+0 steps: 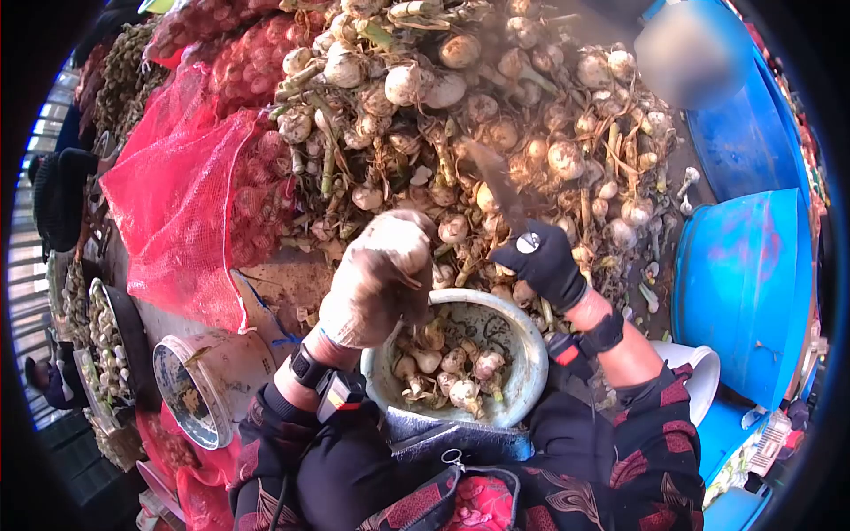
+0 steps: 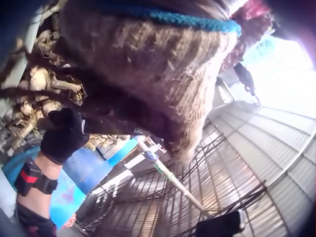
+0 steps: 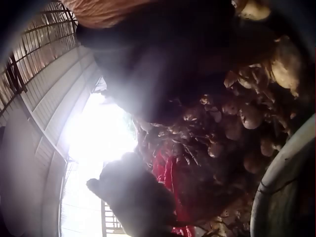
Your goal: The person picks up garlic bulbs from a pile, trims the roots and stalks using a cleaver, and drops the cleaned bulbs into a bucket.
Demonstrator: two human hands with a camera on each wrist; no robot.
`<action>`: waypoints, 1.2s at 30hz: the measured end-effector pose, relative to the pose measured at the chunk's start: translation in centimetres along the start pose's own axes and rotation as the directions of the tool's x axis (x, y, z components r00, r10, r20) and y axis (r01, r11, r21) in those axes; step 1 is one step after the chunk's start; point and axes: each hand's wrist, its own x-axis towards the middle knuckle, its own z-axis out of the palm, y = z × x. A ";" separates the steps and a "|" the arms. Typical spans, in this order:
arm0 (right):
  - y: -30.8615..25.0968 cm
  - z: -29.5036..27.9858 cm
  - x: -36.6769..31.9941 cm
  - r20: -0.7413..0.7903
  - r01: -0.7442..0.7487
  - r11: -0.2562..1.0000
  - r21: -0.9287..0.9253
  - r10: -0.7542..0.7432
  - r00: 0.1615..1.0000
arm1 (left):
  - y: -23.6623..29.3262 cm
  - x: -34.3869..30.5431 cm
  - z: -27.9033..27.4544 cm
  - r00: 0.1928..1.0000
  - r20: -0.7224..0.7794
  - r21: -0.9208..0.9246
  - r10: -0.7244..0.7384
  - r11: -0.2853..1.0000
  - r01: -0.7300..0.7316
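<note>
A thick, soiled pale glove covers my left hand, above the left rim of a round basin. Its fingers are blurred, and whether they hold anything is hidden. My right hand, in a black glove, grips a knife whose blurred dark blade points up and left over the bulb pile. Several dirty bulbs with cut stems lie inside the basin. In the left wrist view the pale glove fills the top, with the black-gloved right hand at lower left.
Red mesh sacks of bulbs stand at the left. A pale bucket lies tipped beside my left arm. Blue tubs and a white bucket are at the right. A blurred round shape is at upper right.
</note>
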 end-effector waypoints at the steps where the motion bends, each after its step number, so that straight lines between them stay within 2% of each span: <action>1: -2.9 0.2 -0.3 0.059 -0.046 0.986 0.159 0.037 0.998 | -0.2 0.4 0.6 0.996 -0.063 -0.225 0.060 0.972 -0.073; 2: -3.9 1.4 -0.6 0.114 -0.143 0.916 0.375 0.108 0.988 | 0.0 0.9 0.4 1.000 -0.018 -0.361 0.022 0.932 -0.027; 3: -4.6 2.2 -0.6 0.180 -0.233 0.791 0.565 0.157 0.971 | -0.2 1.0 0.9 1.000 -0.015 -0.362 0.024 0.932 -0.028; 4: -4.8 2.4 -0.7 0.210 -0.168 0.880 0.444 0.080 0.974 | -0.4 1.2 1.9 0.992 -0.125 -0.589 -0.011 0.806 -0.065; 5: -4.9 2.6 -0.9 0.251 -0.093 0.944 0.316 0.012 0.968 | -0.7 1.3 2.4 0.972 -0.220 -0.770 -0.078 0.626 -0.124; 7: -6.0 3.0 -1.1 0.258 -0.138 0.950 0.280 0.064 0.964 | -2.4 1.3 1.4 0.960 -0.261 -0.786 -0.106 0.600 -0.147; 9: -5.4 3.5 -1.1 0.009 0.002 0.948 0.317 -0.005 1.000 | -2.6 1.1 0.7 0.945 -0.301 -0.798 -0.131 0.577 -0.174; 10: -5.4 2.7 -0.7 0.069 -0.124 0.932 0.341 0.107 0.992 | -1.6 0.9 0.9 0.984 -0.166 -0.788 -0.063 0.609 -0.094; 11: -4.3 2.5 -0.4 0.047 -0.064 0.935 0.348 0.051 0.998 | -0.4 0.7 1.1 1.000 -0.023 -0.764 -0.001 0.645 -0.017; 12: -4.2 1.8 -0.3 0.078 -0.058 0.941 0.332 0.034 0.996 | 1.1 0.3 0.9 0.986 0.088 -0.767 -0.141 0.622 0.157; 13: -4.3 1.0 -0.2 0.108 -0.053 0.947 0.317 0.020 0.994 | -0.2 0.9 -0.4 0.988 0.027 -0.446 -0.152 0.883 0.148; 14: -4.2 0.5 -0.1 0.109 -0.058 0.946 0.318 0.024 0.994 | -0.6 0.5 -1.6 0.972 0.048 -0.098 -0.231 0.967 0.235; 15: -4.2 0.1 0.0 0.140 0.021 0.988 0.154 -0.043 0.989 | 0.6 0.3 -1.5 0.950 0.038 0.263 -0.310 0.920 0.289; 16: -4.2 -0.1 0.2 0.182 0.108 0.994 -0.012 -0.104 0.978 | 1.3 0.6 -0.8 0.946 0.127 0.521 -0.300 0.832 0.194; 17: -4.2 -0.1 0.2 0.184 0.105 0.994 -0.012 -0.101 0.978 | 0.7 0.4 -0.4 0.922 0.135 0.564 -0.363 0.793 0.229; 19: -4.3 -0.2 0.5 0.254 0.018 0.995 0.097 -0.042 0.966 | 0.5 1.0 0.5 0.832 0.065 0.618 -0.551 0.677 0.400; 20: -4.7 -0.3 0.9 0.233 0.043 0.999 -0.009 -0.040 0.972 | -0.3 0.9 0.1 0.842 0.069 0.560 -0.535 0.719 0.411; 21: -4.0 -0.3 0.8 0.234 0.043 0.999 -0.010 -0.039 0.971 | -1.5 0.9 -0.8 0.843 0.070 0.559 -0.534 0.720 0.410; 22: -2.7 -0.4 0.8 0.090 0.106 0.994 0.005 -0.106 0.990 | -2.8 0.9 -2.1 0.941 0.302 0.748 -0.153 0.650 -0.134; 23: -1.6 -0.6 0.8 -0.055 0.173 0.985 0.011 -0.172 0.984 | -4.0 1.1 -3.2 0.788 0.594 0.724 0.161 0.320 -0.611; 24: -2.6 -1.2 0.5 0.002 0.151 0.988 0.030 -0.151 0.989 | -4.3 1.2 -3.4 0.792 0.582 0.721 0.185 0.334 -0.608; 25: -2.4 -1.0 0.0 0.006 0.144 0.989 0.031 -0.145 0.989 | -4.4 1.0 -3.6 0.823 0.543 0.754 0.166 0.335 -0.565; 27: -2.1 -0.3 -0.8 0.109 0.298 0.954 -0.023 -0.294 0.950 | -3.9 1.2 -3.2 0.831 0.521 0.751 0.193 0.359 -0.554; 28: -2.0 0.3 -1.0 0.261 0.086 0.996 0.013 -0.087 0.961 | -2.9 0.9 -2.2 0.832 0.519 0.752 0.196 0.358 -0.553; 29: -1.1 1.3 -0.4 0.385 -0.076 0.985 -0.154 0.130 0.914 | -1.5 0.1 -0.9 0.990 0.139 0.645 -0.030 0.761 -0.067; 30: 1.1 2.0 -0.6 0.438 0.022 0.943 -0.331 0.133 0.889 | -0.8 -0.5 -0.3 0.908 -0.135 0.249 -0.396 0.873 0.418; 31: 2.0 2.3 -0.5 0.492 0.137 0.862 -0.488 0.142 0.859 | -1.2 -0.7 -0.5 0.903 -0.001 -0.190 -0.431 0.886 0.423; 33: 3.1 2.1 -1.2 0.451 0.043 0.881 -0.471 0.199 0.870 | -0.9 -1.3 -0.2 0.915 0.094 0.012 -0.392 0.919 0.393; 34: 3.6 2.2 -1.4 0.376 0.063 0.910 -0.410 0.106 0.920 | -1.5 -1.5 -0.1 0.891 0.137 0.055 -0.433 0.901 0.430; 35: 3.8 1.7 -1.4 0.352 -0.079 0.955 -0.286 0.181 0.918 | -0.8 -1.9 0.2 0.926 0.224 0.188 -0.305 0.946 0.266; 36: 3.1 1.2 -1.1 0.326 -0.128 0.956 -0.262 0.212 0.921 | -1.3 -1.6 0.2 0.877 0.267 0.125 -0.399 0.917 0.379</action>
